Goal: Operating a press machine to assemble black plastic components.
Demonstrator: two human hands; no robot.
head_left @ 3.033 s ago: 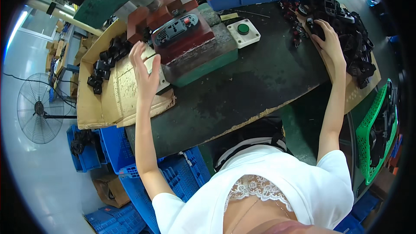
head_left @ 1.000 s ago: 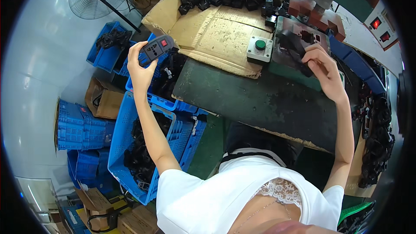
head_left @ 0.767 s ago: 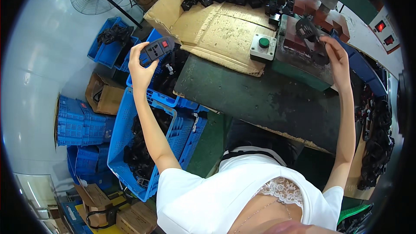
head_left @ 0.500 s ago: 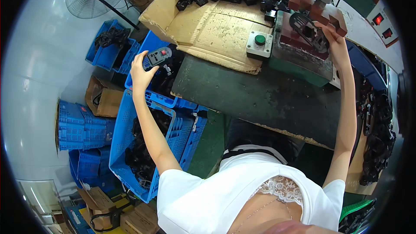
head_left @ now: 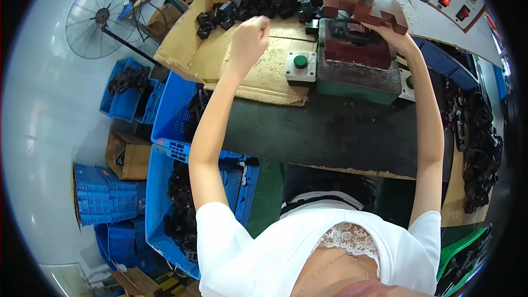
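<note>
My right hand (head_left: 393,38) is at the press, its fingers partly hidden beneath the red-brown upper block (head_left: 379,12). They grip the edge of a black plastic housing (head_left: 352,32), which lies over the red-brown lower block (head_left: 357,55). My left hand (head_left: 250,44) is above the cardboard tray (head_left: 264,80), its fingers curled in; what they hold, if anything, is hidden. Just beyond it sit several small black block-shaped parts (head_left: 228,12) along the tray's back. A green push button (head_left: 300,61) on a white box is between my hands.
Blue crates (head_left: 165,187) with black parts stand at my left, beside the dark worktable (head_left: 319,132). A second button box (head_left: 408,83) is right of the press. A switch panel (head_left: 455,1) and a heap of black parts (head_left: 478,154) are farther right. A fan (head_left: 102,16) stands far left.
My left hand has left the blue crate, moved right over the cardboard tray, and no longer shows the grey-and-black part. My right hand has lowered the black housing onto the press's lower block.
</note>
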